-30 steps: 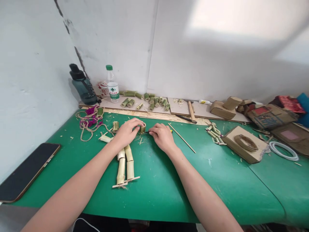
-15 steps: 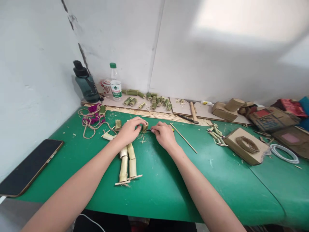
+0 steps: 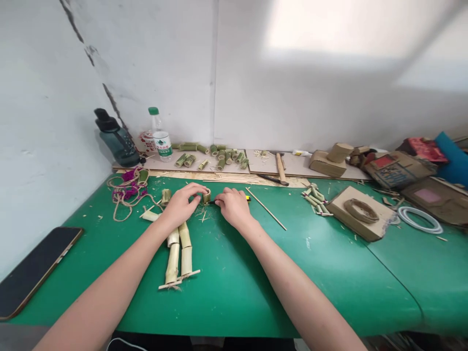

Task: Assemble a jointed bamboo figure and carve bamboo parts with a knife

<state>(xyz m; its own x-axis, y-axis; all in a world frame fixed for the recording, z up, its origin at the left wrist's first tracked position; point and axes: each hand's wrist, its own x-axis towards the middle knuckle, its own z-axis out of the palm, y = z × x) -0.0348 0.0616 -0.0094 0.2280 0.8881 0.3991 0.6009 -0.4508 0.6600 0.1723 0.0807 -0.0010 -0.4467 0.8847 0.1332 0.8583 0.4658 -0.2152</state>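
Observation:
My left hand is closed on a short bamboo ring, gripping its left side just above the green table. In my right hand is a cutter with a yellow end; its dark tip points left at the base of the ring. Thin shavings lie below the ring. Jointed bamboo pieces with small sticks through their ends lie under and in front of my left wrist. Another short bamboo piece stands left of my left hand.
A thin stick lies right of my right hand. Behind are cut bamboo pieces, a hammer and bottles. Rope and a phone are on the left, cardboard pieces on the right.
The view has shifted, so most things appear farther left. Both hands keep their places at the ring, with the cutter tip still beside it.

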